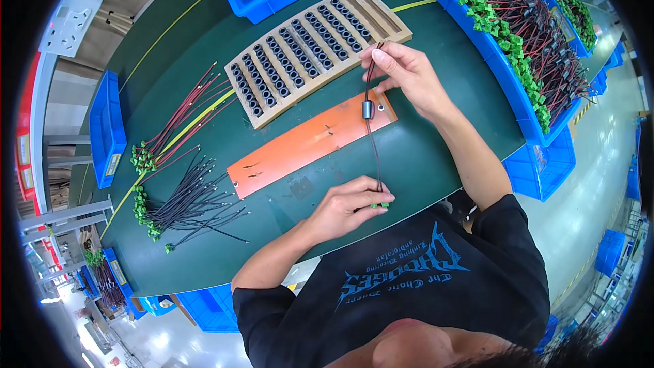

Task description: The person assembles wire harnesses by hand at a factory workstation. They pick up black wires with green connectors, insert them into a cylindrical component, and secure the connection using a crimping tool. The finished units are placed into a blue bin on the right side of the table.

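Note:
My left hand (pixel 346 208) is closed on a green connector (pixel 380 205) at the near edge of the table. From it a dark two-wire lead (pixel 376 153) runs up to my right hand (pixel 403 75), whose thumb and fingers pinch the wires near their far ends. A black cylindrical core (pixel 368 110) sits around the lead between my hands. Beneath the lead lies an orange plate (pixel 286 157) with small dark prongs and screws at its ends. Just beyond my right hand is a wooden rack (pixel 294 99) with rows of black cylindrical cores.
At left lie bundles of red wires (pixel 178 112) and black wires (pixel 194 208) with green connectors. A blue bin (pixel 511 75) full of finished-looking leads stands at right. Other blue bins (pixel 272 0) (pixel 107 129) line the far and left sides of the green table (pixel 436 163).

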Available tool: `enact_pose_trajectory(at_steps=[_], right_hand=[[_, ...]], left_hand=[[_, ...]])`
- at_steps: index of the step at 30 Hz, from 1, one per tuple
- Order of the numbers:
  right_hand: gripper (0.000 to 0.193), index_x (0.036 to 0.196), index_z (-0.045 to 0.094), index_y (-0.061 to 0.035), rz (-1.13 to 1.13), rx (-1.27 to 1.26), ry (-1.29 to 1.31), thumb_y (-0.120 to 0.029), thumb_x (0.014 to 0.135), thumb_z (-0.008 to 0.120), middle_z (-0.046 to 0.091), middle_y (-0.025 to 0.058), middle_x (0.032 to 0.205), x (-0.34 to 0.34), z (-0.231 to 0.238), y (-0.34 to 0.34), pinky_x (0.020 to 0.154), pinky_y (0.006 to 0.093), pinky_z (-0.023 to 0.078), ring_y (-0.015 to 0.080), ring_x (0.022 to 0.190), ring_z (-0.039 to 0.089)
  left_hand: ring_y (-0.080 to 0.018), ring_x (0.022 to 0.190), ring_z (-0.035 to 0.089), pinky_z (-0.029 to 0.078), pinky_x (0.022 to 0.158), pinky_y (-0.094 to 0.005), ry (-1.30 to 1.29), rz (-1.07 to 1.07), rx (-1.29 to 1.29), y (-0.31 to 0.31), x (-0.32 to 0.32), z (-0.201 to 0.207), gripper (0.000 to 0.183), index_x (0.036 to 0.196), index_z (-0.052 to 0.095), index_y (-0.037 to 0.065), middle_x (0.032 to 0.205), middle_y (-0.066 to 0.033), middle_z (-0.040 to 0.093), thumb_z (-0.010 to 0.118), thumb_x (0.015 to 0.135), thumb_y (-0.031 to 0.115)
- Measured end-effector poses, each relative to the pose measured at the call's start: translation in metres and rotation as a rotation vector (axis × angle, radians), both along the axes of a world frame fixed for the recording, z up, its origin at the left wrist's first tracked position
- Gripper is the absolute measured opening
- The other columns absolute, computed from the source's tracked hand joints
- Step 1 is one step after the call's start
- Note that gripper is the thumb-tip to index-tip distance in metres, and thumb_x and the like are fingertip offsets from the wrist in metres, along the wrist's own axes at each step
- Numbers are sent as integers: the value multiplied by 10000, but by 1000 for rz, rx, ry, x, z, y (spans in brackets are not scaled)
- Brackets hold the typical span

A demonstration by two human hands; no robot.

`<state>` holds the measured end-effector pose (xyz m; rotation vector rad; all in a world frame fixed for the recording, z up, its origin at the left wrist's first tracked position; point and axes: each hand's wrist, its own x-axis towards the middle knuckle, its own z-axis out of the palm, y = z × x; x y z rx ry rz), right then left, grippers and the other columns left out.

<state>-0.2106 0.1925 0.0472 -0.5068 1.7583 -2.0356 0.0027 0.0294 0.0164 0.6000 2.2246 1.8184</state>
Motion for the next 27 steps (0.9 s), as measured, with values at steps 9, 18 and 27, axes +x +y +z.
enact_pose_trajectory(at_steps=[9, 18, 27], right_hand=[[366, 1219, 646, -12, 31, 10, -113, -332, 1088, 524, 743, 125, 945, 0, 4, 6, 686, 286, 610, 186, 807, 748], [354, 1174, 675, -8, -97, 47, -101, -331, 1049, 603, 744, 92, 872, -7, 9, 10, 588, 238, 551, 137, 723, 722], [363, 1183, 680, 5, -101, 42, -44, -324, 1048, 608, 749, 88, 851, -4, 15, 10, 584, 218, 517, 129, 715, 717]], left_hand=[[-256, 976, 708, 576, 869, -369, 156, -74, -44, -3, -5, -4, 277, 1109, 765, 28, 1073, -91, 746, 795, 833, 23], [-266, 1018, 706, 573, 916, -372, 144, -58, -12, 0, -3, -6, 303, 1137, 755, 14, 1155, -95, 757, 787, 836, 11], [-277, 1025, 698, 568, 930, -378, 167, -65, -13, -2, -3, -9, 293, 1129, 757, 6, 1162, -101, 754, 789, 838, 19]])
